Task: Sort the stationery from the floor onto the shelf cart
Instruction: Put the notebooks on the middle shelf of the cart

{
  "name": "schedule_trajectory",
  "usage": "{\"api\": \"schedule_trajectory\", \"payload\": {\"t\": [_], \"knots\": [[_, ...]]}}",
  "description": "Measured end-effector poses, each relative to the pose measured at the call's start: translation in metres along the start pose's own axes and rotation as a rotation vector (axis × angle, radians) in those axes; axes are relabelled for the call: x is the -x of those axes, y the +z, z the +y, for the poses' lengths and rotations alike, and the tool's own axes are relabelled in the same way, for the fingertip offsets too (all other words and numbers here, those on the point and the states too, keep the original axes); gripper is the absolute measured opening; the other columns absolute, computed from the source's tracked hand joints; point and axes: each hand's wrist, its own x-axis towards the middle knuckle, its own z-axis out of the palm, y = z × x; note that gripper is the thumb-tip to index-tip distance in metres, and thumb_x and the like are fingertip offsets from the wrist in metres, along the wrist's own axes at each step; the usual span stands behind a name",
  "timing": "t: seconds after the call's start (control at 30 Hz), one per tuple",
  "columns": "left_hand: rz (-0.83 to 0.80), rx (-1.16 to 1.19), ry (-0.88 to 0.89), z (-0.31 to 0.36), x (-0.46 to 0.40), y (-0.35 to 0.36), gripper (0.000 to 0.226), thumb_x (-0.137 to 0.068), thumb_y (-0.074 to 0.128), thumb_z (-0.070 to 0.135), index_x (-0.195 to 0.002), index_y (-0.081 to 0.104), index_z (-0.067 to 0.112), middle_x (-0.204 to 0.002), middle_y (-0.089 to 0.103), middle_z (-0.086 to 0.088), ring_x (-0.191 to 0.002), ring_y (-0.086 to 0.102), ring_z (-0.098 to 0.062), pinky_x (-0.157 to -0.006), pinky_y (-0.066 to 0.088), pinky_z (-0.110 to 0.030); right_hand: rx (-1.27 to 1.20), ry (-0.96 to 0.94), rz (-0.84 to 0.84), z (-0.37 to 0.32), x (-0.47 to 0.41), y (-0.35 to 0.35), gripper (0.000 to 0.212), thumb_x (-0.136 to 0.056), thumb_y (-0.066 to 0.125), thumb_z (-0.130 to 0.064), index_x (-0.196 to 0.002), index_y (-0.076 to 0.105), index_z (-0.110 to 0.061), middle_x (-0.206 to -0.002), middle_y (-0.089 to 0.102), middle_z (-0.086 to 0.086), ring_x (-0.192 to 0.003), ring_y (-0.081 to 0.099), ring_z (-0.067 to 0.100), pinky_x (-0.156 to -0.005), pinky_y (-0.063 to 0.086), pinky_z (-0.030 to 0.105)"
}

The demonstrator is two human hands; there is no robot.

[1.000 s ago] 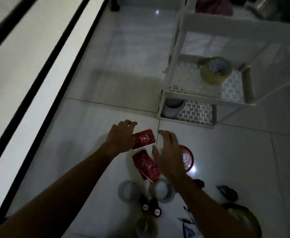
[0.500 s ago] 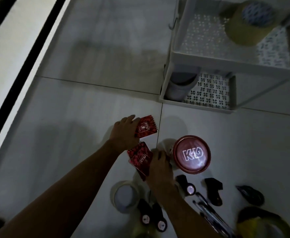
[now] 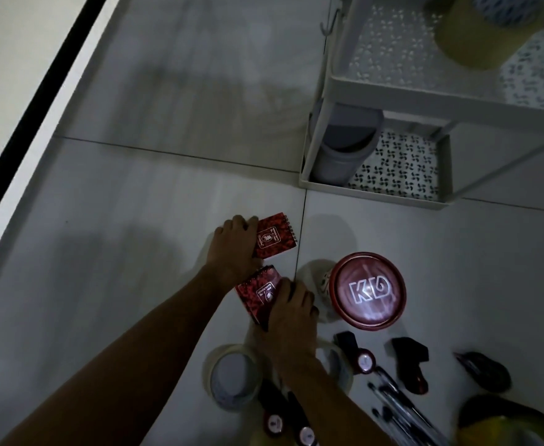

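Two small red spiral notebooks lie on the pale tiled floor. My left hand grips the far notebook by its left edge. My right hand grips the near notebook at its right side, fingers curled over it. The white shelf cart stands at the upper right, with a yellow tape roll on its middle tray and a grey cylinder on its bottom tray.
A round red-lidded tub stands just right of my right hand. Tape rolls, small dark bottles, pens and a dark object are scattered on the floor near the bottom edge. A black-striped wall base runs along the left.
My right hand came down from hovering open and closed on the near notebook. My left hand stayed on the far notebook. The view dropped closer to the floor.
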Motion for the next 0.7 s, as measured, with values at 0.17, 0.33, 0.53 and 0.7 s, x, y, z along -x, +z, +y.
{"api": "schedule_trajectory", "payload": {"t": [0.17,0.33,0.53,0.7], "knots": [[-0.049,0.012,-0.127,-0.008,0.008,-0.005,0.085,-0.061,0.078,0.054,-0.124,0.043,0.009,-0.116,0.045,-0.014,-0.105,0.049,-0.029,-0.084,0.047,-0.041,-0.039,0.020,-0.134,0.008,-0.002,-0.010,0.105,-0.064,0.080,-0.054,-0.142,0.022,-0.014,-0.140,0.034,0.010,-0.130,0.036,0.027,-0.108,0.036,0.041],[-0.072,0.063,-0.282,-0.008,0.020,-0.004,0.089,-0.056,0.082,0.053,-0.118,0.039,0.006,-0.116,0.045,-0.015,-0.108,0.047,-0.030,-0.087,0.046,-0.042,-0.127,0.038,-0.136,0.000,0.000,-0.021,0.103,-0.061,0.084,-0.051,-0.136,0.025,-0.014,-0.138,0.031,0.009,-0.129,0.034,0.025,-0.107,0.037,0.036],[0.001,0.343,-0.328,-0.013,0.024,-0.026,0.080,-0.062,0.084,0.033,-0.116,0.030,0.008,-0.109,0.057,-0.016,-0.100,0.058,-0.032,-0.082,0.052,-0.043,-0.194,0.001,-0.123,-0.004,0.004,-0.046,0.107,-0.063,0.080,-0.057,-0.141,0.021,-0.014,-0.140,0.038,0.006,-0.129,0.037,0.023,-0.109,0.035,0.036],[0.082,0.506,-0.362,-0.013,0.040,-0.094,0.097,-0.051,0.092,0.042,-0.117,0.030,0.008,-0.108,0.057,-0.014,-0.099,0.060,-0.033,-0.083,0.054,-0.045,-0.330,-0.067,-0.063,-0.018,0.019,-0.097,0.099,-0.059,0.078,-0.047,-0.137,0.028,-0.012,-0.128,0.043,0.004,-0.118,0.043,0.019,-0.099,0.044,0.040]]}}
